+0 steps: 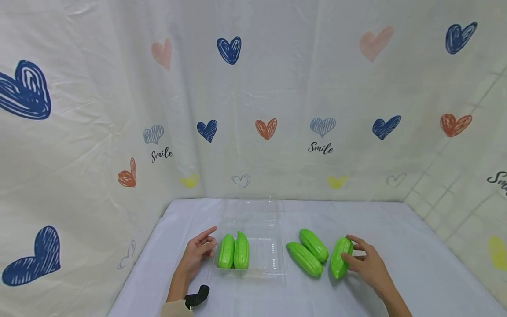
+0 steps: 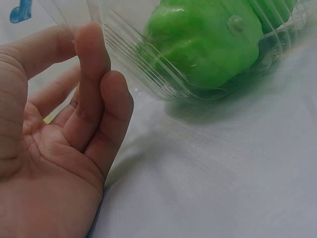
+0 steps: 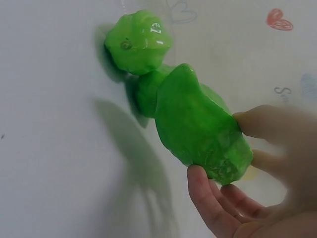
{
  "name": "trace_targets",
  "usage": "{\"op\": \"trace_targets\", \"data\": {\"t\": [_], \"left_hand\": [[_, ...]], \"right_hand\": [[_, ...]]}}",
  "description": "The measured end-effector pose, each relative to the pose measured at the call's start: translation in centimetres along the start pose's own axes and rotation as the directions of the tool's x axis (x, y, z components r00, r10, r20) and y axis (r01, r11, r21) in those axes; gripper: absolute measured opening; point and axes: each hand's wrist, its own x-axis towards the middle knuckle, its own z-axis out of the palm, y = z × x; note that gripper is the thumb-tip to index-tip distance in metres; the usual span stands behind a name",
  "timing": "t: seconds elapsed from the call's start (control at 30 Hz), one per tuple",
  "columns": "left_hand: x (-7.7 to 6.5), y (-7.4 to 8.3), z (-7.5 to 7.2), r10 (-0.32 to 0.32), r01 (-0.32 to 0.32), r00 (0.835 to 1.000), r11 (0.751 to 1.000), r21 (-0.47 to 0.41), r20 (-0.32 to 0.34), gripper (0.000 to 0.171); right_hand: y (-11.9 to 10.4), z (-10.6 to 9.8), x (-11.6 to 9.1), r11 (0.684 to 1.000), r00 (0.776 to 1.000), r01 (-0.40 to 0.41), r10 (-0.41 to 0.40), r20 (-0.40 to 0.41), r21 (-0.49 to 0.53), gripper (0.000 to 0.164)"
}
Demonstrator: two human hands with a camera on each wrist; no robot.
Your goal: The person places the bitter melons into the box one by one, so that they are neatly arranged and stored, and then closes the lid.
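Note:
My right hand (image 1: 369,263) pinches a green ridged toy cucumber (image 1: 339,259) between thumb and fingertips. In the right wrist view, that cucumber (image 3: 200,124) is tilted, with a shadow on the cloth beside it. Just left of it, two similar cucumbers (image 1: 310,253) lie side by side on the cloth. A clear plastic box (image 1: 263,268) stands further left with its lid (image 1: 253,209) folded back. Two more cucumbers (image 1: 233,252) lie upright-wise along its left side. My left hand (image 1: 196,253) is beside the box's left wall, fingers loosely bent, fingertips (image 2: 91,42) right at the plastic.
A white cloth covers the table (image 1: 317,299). Behind it hangs a pale curtain (image 1: 293,88) printed with hearts and words, and it continues along both sides. A black device (image 1: 197,296) is strapped at my left wrist.

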Motion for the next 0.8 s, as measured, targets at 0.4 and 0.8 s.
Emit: {"op": "trace_targets", "data": {"t": [0.4, 0.8], "left_hand": [[-0.2, 0.3, 0.1, -0.015, 0.015, 1.000, 1.000, -0.003, -0.011, 0.062], [-0.2, 0.4, 0.3, -0.017, 0.018, 0.999, 1.000, 0.010, -0.029, 0.060]], "right_hand": [[-1.3, 0.1, 0.3, 1.000, 1.000, 0.019, -0.019, -0.005, 0.006, 0.078], [-1.9, 0.5, 0.6, 1.000, 0.999, 0.027, -0.027, -0.019, 0.016, 0.079]]}}
